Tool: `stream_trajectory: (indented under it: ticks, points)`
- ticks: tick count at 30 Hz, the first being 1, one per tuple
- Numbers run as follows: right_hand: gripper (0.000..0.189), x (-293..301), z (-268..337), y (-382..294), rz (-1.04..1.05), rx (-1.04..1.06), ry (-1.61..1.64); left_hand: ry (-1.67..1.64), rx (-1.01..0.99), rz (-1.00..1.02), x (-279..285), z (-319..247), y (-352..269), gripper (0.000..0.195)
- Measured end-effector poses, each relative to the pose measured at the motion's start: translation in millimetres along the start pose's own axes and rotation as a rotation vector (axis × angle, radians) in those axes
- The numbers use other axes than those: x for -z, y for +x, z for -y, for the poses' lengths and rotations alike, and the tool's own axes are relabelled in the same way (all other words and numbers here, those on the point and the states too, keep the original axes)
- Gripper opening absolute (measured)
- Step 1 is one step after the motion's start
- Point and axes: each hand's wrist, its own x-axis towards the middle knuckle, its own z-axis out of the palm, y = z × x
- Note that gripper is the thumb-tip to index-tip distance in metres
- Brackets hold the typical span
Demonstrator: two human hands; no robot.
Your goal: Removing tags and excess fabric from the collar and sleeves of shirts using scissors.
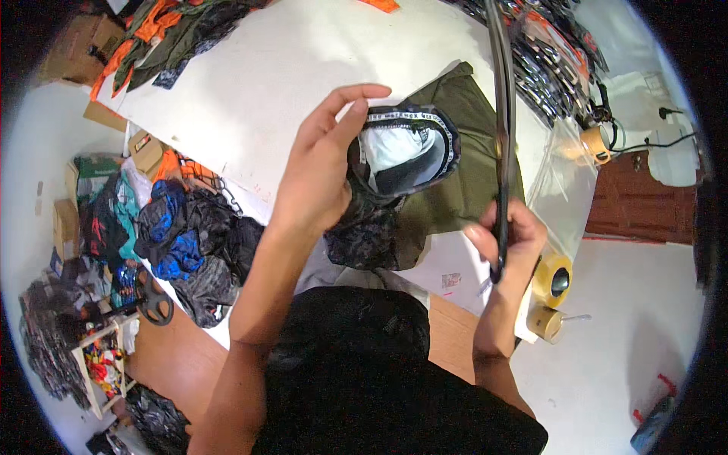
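A dark patterned garment [369,227] is raised over the table, its elastic waistband [452,136] with white lettering spread in a loop. Pale lining shows inside. My left hand [321,165] grips the garment at the left side of this opening, thumb by the band. Beneath it an olive-green garment [478,148] lies on the white table [244,102]. At the right, my right hand [515,233] holds the lower end of a long, narrow, glossy black strip [503,114] between thumb and fingers. The strip runs up past the top edge of the view; its exact kind is unclear.
Clothes [187,40] lie at the table's far left, plastic-wrapped items [546,62] at the far right. A heap of dark and blue clothing [193,244] is on the left. Rolls of tape [553,280] and a cup [546,324] stand near my right forearm; another cup [594,145] is farther back.
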Motion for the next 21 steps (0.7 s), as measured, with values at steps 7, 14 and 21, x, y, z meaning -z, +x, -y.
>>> stream_trajectory:
  ticks: [7,14,21]
  points:
    - [0.027,-47.5,9.2,27.7,-0.12,0.027,0.268,-0.008,-0.103,0.004,-10.8,29.9,-29.3,0.031]
    - [0.03,-57.8,-22.9,24.9,-0.146,-0.035,0.332,-0.166,-0.066,-0.044,-2.1,40.8,-45.6,0.028]
    - [0.024,-58.3,-38.6,31.1,-0.037,-0.28,0.504,0.023,-0.123,-0.064,3.9,59.9,-58.6,0.03]
